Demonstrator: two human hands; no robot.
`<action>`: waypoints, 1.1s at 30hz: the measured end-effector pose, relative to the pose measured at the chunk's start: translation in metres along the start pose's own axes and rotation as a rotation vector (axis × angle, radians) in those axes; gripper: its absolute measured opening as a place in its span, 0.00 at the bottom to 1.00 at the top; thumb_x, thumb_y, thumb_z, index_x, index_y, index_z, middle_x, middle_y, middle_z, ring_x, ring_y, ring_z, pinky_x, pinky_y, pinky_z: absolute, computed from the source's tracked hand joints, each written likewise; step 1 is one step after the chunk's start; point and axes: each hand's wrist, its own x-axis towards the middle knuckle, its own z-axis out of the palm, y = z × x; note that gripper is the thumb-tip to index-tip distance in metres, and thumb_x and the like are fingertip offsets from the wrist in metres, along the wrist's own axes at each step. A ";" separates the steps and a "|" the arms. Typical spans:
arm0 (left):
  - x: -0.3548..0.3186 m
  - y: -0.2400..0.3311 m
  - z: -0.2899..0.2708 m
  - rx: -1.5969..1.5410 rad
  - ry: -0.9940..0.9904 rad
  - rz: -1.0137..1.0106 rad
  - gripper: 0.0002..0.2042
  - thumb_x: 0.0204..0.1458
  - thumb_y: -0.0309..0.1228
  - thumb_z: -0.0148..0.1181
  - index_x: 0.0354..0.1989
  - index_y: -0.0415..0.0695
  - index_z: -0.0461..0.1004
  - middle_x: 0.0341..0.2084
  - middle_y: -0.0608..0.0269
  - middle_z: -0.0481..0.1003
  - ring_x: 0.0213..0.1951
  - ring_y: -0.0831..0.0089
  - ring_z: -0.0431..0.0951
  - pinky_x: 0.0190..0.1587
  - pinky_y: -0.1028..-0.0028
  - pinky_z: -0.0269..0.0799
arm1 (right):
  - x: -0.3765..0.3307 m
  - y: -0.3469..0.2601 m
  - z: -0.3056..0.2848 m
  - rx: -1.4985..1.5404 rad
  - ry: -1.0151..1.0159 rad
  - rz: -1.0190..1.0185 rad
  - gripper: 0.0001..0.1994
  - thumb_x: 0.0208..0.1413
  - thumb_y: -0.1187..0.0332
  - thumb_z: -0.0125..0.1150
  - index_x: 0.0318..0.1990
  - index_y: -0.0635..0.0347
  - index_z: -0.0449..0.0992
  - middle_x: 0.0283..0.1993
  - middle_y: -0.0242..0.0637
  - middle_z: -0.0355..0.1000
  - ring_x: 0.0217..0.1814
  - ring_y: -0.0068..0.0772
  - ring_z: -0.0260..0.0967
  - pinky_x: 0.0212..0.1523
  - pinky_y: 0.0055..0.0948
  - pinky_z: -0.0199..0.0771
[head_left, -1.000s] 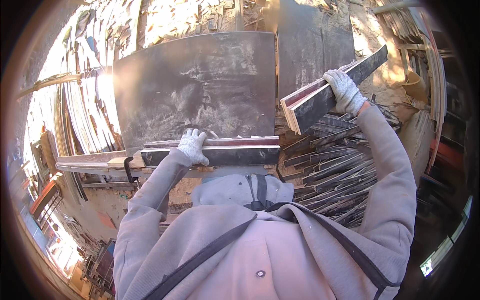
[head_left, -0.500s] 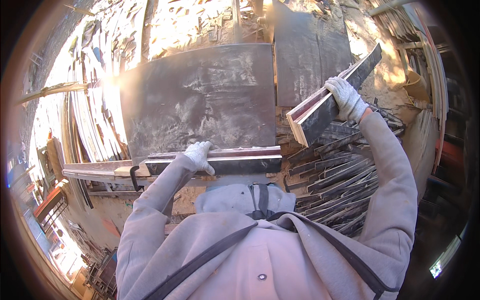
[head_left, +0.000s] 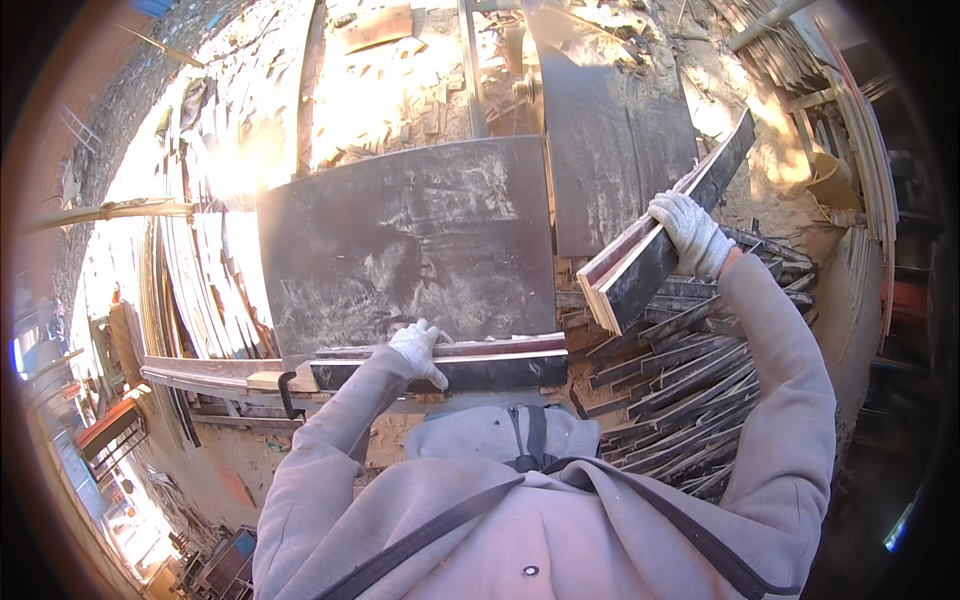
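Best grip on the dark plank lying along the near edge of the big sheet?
Probably mid-length, from above, fingers wrapped over the top edge. The dark plank lies flat and crosswise, long and narrow; the left hand sits near its left end, so a more central hold should balance better.

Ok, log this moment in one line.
left hand: grips dark flat board | right hand: holds dark wooden strips | dark metal sheet: ahead

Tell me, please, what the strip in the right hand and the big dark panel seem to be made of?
The strip in the right hand looks like film-faced plywood: dark glossy face, pale layered cut end. The big dark panel seems the same kind of coated board, its matte face scuffed and dusted grey; its edge is too unclear to confirm.
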 end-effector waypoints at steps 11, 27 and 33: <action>0.010 0.002 -0.001 -0.023 -0.095 -0.139 0.48 0.26 0.47 0.86 0.64 0.56 0.71 0.61 0.45 0.62 0.67 0.40 0.61 0.66 0.47 0.66 | 0.002 -0.003 -0.009 0.009 0.001 -0.007 0.52 0.21 0.65 0.81 0.63 0.63 0.63 0.61 0.51 0.67 0.68 0.60 0.65 0.72 0.56 0.62; 0.042 0.001 -0.121 -0.360 -0.032 0.025 0.37 0.33 0.31 0.83 0.59 0.41 0.80 0.48 0.52 0.84 0.51 0.60 0.83 0.57 0.65 0.75 | -0.005 0.004 0.003 0.024 0.010 -0.013 0.48 0.28 0.65 0.79 0.64 0.64 0.64 0.61 0.54 0.68 0.67 0.62 0.66 0.71 0.55 0.63; 0.060 -0.035 -0.189 0.097 0.133 -0.047 0.43 0.32 0.38 0.84 0.63 0.43 0.75 0.55 0.47 0.78 0.60 0.52 0.76 0.63 0.61 0.71 | 0.001 0.000 0.008 0.038 -0.022 0.035 0.48 0.27 0.66 0.78 0.64 0.64 0.64 0.63 0.54 0.67 0.68 0.62 0.66 0.71 0.55 0.63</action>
